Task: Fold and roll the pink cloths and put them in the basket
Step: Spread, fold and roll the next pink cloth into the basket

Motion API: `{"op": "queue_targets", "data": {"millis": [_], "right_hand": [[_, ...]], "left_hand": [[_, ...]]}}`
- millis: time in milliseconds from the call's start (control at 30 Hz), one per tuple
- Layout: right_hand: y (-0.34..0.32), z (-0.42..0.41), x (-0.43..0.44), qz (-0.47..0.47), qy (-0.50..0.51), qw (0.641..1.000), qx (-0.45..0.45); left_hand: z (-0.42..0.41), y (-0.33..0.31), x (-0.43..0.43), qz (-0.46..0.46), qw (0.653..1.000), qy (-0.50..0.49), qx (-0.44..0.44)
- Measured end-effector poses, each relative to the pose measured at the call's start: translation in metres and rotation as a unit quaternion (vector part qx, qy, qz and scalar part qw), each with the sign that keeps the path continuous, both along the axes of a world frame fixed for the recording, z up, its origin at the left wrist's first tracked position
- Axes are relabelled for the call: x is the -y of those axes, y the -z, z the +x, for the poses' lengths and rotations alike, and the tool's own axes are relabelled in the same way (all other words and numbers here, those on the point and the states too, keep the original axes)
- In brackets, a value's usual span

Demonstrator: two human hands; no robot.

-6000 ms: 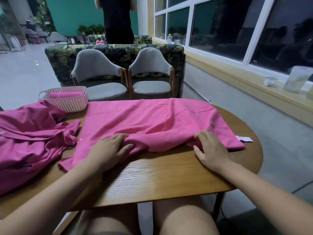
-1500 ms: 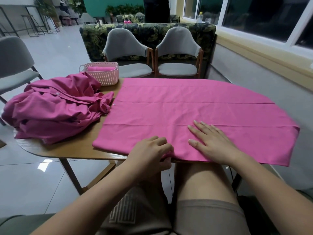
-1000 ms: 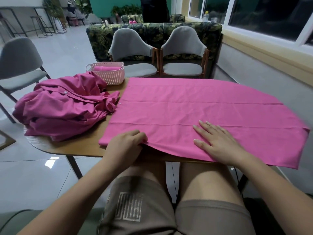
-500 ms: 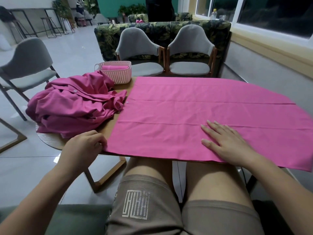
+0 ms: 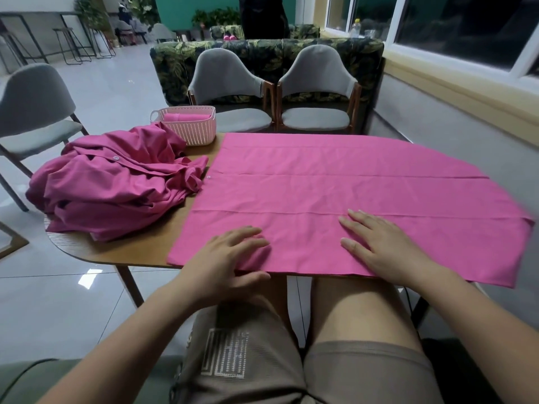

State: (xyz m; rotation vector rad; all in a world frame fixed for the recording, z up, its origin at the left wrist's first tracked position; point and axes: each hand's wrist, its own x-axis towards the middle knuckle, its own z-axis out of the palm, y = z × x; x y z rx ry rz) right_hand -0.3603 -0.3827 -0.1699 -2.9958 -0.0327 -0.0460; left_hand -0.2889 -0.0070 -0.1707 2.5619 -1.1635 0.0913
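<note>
Closest in view are the person's bare knees and taupe shorts [image 5: 233,354], drawn up to the near edge of the wooden counter [image 5: 122,252]. Both hands rest on the near strip of the spread pink cloth [image 5: 335,193]. The left hand [image 5: 230,258] lies palm down with its fingers slightly bent on top of the fabric and its thumb stretched along the near hem, closed on nothing. The right hand [image 5: 385,246] lies flat, fingers straight and fanned.

The cloth lies smooth over most of the counter, with long creases running side to side. Its right end hangs past the counter's edge. The counter's rounded left end stays bare at the front. Behind that bare part sits a crumpled heap of darker pink cloths [image 5: 116,185], just beside the spread cloth. At the far left corner stands a pale pink basket [image 5: 192,132], the heap reaching up against its front, with a rolled pink cloth [image 5: 186,116] lying inside.

Across the counter stand two grey chairs [image 5: 227,91] with wooden frames, backed by a leaf-print sofa [image 5: 367,59]. A third grey chair [image 5: 32,112] stands to the left on the glossy pale tile floor [image 5: 87,287]. Dark windows [image 5: 466,24] line the right wall above a yellowish ledge. Farther off are a teal wall [image 5: 180,10], potted plants, bar stools [image 5: 70,45] and a person in black [image 5: 262,16] standing behind the sofa.
</note>
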Motion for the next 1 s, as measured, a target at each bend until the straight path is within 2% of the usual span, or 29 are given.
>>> {"op": "queue_targets", "data": {"millis": [100,200,367,433,533,767,900,1000], "right_hand": [[0.002,-0.014,0.009,0.013,-0.004,1.000,0.004],[0.004,-0.035,0.017,0.026,-0.017,1.000,-0.001],[0.013,-0.069,0.015,-0.057,-0.030,0.998,0.013],[0.017,-0.073,0.016,-0.060,-0.033,0.997,0.029],[0.019,-0.075,0.021,-0.036,-0.046,0.997,0.046],[0.014,-0.079,0.031,0.035,-0.045,0.992,0.109],[0.008,-0.079,0.050,0.034,0.019,0.989,0.146],[-0.003,-0.078,0.054,0.092,0.065,0.985,0.129]], "left_hand": [[0.001,0.006,0.010,0.031,0.999,0.011,-0.014],[0.007,0.019,0.007,0.050,0.998,0.013,0.029],[0.007,0.027,0.000,0.061,0.997,0.017,0.049],[0.006,0.026,-0.001,0.052,0.997,0.018,0.046],[0.002,0.025,-0.003,0.038,0.998,0.020,0.035],[0.007,0.013,-0.011,-0.066,0.998,0.020,-0.013],[0.015,0.008,-0.025,-0.077,0.996,-0.042,-0.015],[0.018,0.000,-0.028,-0.092,0.990,-0.109,0.004]]}}
